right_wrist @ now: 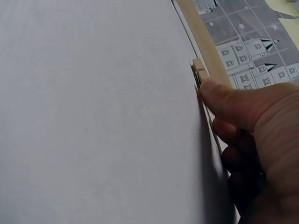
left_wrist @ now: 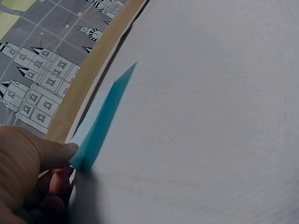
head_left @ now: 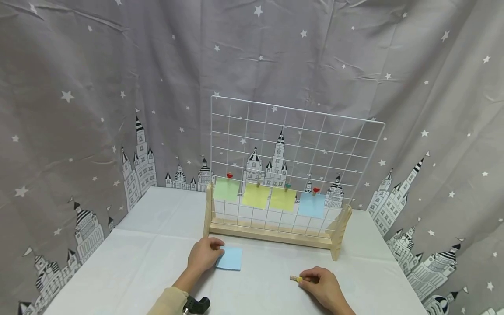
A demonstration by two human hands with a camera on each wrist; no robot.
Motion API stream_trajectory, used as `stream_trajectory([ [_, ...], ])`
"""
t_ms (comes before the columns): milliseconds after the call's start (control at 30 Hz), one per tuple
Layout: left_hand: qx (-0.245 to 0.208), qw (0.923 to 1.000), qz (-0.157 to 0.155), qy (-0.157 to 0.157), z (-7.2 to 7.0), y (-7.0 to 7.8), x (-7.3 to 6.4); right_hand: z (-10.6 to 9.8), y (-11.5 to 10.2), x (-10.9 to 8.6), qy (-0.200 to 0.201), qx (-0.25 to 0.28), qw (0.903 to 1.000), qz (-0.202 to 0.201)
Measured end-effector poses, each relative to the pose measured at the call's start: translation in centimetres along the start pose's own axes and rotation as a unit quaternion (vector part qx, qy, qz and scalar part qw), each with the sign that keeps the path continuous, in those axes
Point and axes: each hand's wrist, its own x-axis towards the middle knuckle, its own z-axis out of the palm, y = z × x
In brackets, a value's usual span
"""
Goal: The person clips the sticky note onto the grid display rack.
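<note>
My left hand (head_left: 204, 254) pinches the left edge of a blue sticky note (head_left: 230, 258) just above the white table, in front of the rack. In the left wrist view the note (left_wrist: 108, 116) appears nearly edge-on, held between thumb and fingers. Farther right, my right hand (head_left: 322, 286) grips a small wooden clothespin (head_left: 294, 278) with a yellow decoration. The right wrist view shows the clothespin (right_wrist: 198, 67) sticking out past the thumb tip; the fingers behind are partly in shadow.
A white wire grid (head_left: 291, 144) stands in a wooden base (head_left: 271, 234) behind my hands. Clipped along it are a green note (head_left: 226, 189), two yellow notes, the nearer-left one (head_left: 256, 196) among them, and a blue note (head_left: 312, 205). A grey patterned curtain hangs behind.
</note>
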Motion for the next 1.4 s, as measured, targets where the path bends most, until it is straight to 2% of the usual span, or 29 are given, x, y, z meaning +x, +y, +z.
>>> stream_trajectory([
  [167,-0.002,0.9999,0.012,0.002,-0.01,-0.12,-0.14,0.28,-0.05,0.04,0.006,-0.016,0.9998,0.002],
  [600,-0.008,0.9996,0.025,0.006,-0.03,-0.03,-0.17,0.25,-0.35,-0.10,0.027,-0.018,0.9991,0.027],
  [967,-0.016,0.9996,0.020,0.012,0.20,0.07,-0.38,0.14,-0.46,-0.04,0.021,-0.009,0.9987,0.045],
  [1133,-0.019,0.9994,0.022,0.019,0.25,0.15,-0.40,-0.12,-0.56,-0.07,0.013,0.038,0.9980,0.049],
  [1300,-0.028,0.9993,0.013,0.023,0.52,0.08,-0.49,-0.21,-0.26,-0.05,0.017,0.112,0.9920,0.056],
  [1400,-0.029,0.9992,0.014,0.025,0.61,0.06,-0.56,-0.26,-0.16,0.02,0.025,0.129,0.9894,0.062],
])
